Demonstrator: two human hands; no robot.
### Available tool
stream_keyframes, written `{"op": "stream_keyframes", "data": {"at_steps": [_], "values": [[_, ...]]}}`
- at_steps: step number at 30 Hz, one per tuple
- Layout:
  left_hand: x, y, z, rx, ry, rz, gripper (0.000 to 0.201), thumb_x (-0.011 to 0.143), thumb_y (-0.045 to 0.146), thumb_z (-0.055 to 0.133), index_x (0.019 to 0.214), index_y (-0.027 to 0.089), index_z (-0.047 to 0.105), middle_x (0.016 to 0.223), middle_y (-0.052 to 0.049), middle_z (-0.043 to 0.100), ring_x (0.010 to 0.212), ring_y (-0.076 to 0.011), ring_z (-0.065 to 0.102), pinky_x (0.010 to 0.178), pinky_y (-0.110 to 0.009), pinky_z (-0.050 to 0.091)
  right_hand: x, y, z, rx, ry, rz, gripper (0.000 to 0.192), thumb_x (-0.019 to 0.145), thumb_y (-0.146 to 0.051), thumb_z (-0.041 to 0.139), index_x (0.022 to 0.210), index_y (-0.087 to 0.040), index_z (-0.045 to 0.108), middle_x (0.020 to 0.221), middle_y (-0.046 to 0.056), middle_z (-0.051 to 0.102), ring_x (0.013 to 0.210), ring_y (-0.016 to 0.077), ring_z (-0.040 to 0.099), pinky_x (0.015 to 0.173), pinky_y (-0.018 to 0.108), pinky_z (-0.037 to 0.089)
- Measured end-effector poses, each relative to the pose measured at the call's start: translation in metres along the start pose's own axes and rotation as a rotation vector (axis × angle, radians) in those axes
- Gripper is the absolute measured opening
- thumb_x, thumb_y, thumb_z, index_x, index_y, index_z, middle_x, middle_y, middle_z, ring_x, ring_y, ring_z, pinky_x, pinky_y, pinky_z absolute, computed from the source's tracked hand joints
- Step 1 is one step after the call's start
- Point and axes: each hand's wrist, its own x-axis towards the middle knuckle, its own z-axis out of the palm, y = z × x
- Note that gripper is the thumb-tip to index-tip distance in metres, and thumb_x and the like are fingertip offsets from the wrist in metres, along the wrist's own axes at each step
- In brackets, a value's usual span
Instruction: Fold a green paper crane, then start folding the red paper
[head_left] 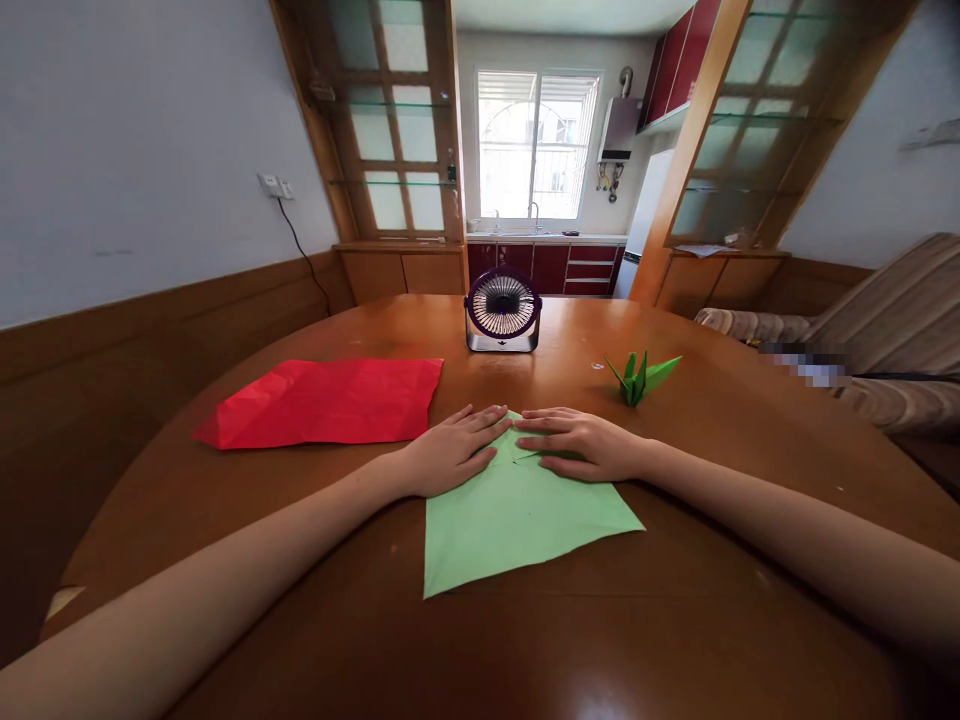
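A light green sheet of paper (532, 525) lies on the table in front of me, its near edge slanting and its upper part partly covered by my hands. My left hand (457, 450) rests flat on its upper left side, fingers stretched out. On the upper right side lies my right hand (581, 445), also flat, with the fingers pointing left toward the other hand. A small crease or flap shows between the hands. Beyond my right hand stands a green origami crane (636, 382). To the left of my left hand lies a creased red sheet of paper (330, 405).
The brown wooden table (465, 655) has rounded edges. A small purple desk fan (502, 310) stands at its far side. A striped sofa (892, 320) is at the right, and a black cord (300, 245) hangs from a wall socket at the left.
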Motion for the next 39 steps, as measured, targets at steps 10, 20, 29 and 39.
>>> {"op": "stream_keyframes", "data": {"at_steps": [10, 20, 29, 39], "values": [[0.0005, 0.0020, -0.0016, 0.014, -0.029, -0.017, 0.054, 0.102, 0.043, 0.021, 0.151, 0.021, 0.022, 0.159, -0.004, 0.017, 0.147, -0.0181, 0.013, 0.120, -0.041, 0.009, 0.0000, 0.0003, -0.0004, -0.025, -0.034, -0.003, 0.040, 0.097, -0.027, 0.048, 0.136, -0.020, 0.051, 0.147, 0.009, 0.044, 0.138, 0.0240, 0.036, 0.111, 0.048, 0.037], [0.0010, 0.0036, -0.0036, 0.030, -0.056, -0.025, 0.054, 0.102, 0.041, 0.020, 0.152, 0.020, 0.020, 0.159, -0.004, 0.013, 0.147, -0.0185, 0.011, 0.120, -0.039, 0.007, 0.0002, 0.0004, -0.0011, -0.032, -0.031, -0.012, 0.040, 0.097, -0.027, 0.048, 0.136, -0.020, 0.052, 0.146, 0.010, 0.045, 0.136, 0.0240, 0.038, 0.110, 0.048, 0.037], [0.0010, 0.0011, 0.0000, 0.033, -0.020, -0.005, 0.053, 0.102, 0.042, 0.022, 0.151, 0.022, 0.025, 0.158, -0.004, 0.018, 0.147, -0.0186, 0.015, 0.120, -0.040, 0.010, 0.0008, 0.0004, -0.0006, -0.054, -0.012, -0.066, 0.038, 0.097, -0.026, 0.046, 0.134, -0.020, 0.054, 0.140, 0.012, 0.051, 0.133, 0.0236, 0.042, 0.108, 0.047, 0.038], [0.0012, 0.0022, -0.0007, 0.037, -0.002, -0.016, 0.052, 0.102, 0.042, 0.024, 0.150, 0.022, 0.027, 0.157, -0.005, 0.023, 0.146, -0.0191, 0.019, 0.119, -0.040, 0.012, 0.0013, -0.0002, -0.0009, -0.053, -0.020, -0.068, 0.038, 0.097, -0.026, 0.045, 0.133, -0.018, 0.054, 0.133, 0.012, 0.056, 0.131, 0.0229, 0.044, 0.107, 0.046, 0.040]]}}
